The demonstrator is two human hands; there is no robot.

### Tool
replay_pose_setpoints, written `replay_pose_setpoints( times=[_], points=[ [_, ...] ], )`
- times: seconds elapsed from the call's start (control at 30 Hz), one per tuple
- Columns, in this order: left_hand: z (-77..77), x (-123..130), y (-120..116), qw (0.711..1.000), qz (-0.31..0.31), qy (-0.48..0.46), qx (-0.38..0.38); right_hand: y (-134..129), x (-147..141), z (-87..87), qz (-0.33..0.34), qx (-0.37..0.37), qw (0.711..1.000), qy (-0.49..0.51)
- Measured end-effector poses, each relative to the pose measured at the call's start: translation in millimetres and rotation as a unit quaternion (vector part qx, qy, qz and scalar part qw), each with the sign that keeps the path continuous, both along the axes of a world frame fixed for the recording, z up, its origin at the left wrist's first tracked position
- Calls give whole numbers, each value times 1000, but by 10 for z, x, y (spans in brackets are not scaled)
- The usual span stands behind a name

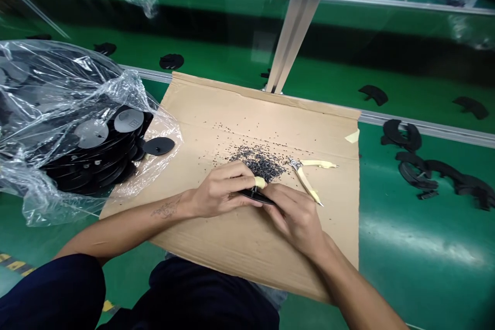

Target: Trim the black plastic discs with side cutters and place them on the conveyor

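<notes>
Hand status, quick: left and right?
Left hand: closed, holding a slim black part.
Right hand: closed over the same part's end; its grip is partly hidden.

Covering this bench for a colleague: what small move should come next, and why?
Probably reach the right hand to the cream-handled pliers lying beside it on the cardboard sheet, because the left hand and right hand hold the thin black piece together beside a heap of black granules.
</notes>
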State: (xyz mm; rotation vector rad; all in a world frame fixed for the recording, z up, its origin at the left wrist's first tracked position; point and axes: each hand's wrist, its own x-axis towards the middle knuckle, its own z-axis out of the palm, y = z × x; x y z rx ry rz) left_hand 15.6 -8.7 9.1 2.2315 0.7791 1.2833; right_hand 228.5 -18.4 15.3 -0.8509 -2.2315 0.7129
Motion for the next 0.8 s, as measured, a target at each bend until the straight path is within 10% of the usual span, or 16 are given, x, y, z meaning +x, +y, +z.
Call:
replay_pose_setpoints(
  times=[0.8],
  points=[
    [111,-29,-16,997,-56,-14,-55,-5,-5,11,33,-30,996,78]
  ],
)
